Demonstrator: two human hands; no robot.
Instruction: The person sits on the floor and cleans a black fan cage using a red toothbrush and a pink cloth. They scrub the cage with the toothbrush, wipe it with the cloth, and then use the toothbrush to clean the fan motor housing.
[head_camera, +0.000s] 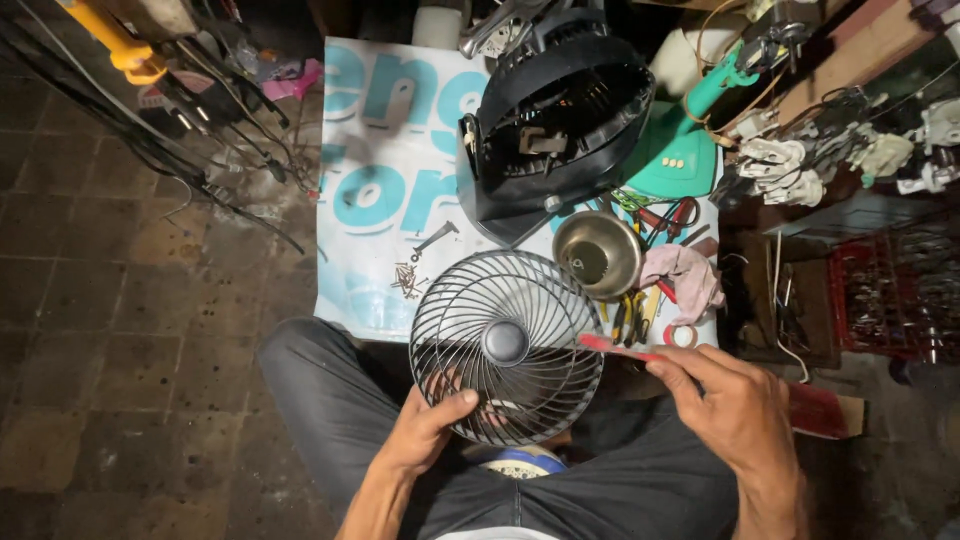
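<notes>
Now the left hand (425, 430) grasps the lower rim of a round dark wire fan grille (506, 345), which is held over the person's lap. The right hand (735, 405) pinches a thin red tool (615, 347) whose tip touches the grille's right edge. Just beyond the grille, a metal bowl (597, 253) and a pink cloth (685, 275) lie on a white rectangular banner (385, 150) with big teal letters, spread on the floor. Small screws (407, 280) lie on it, and a black fan housing (555, 120) stands further away.
</notes>
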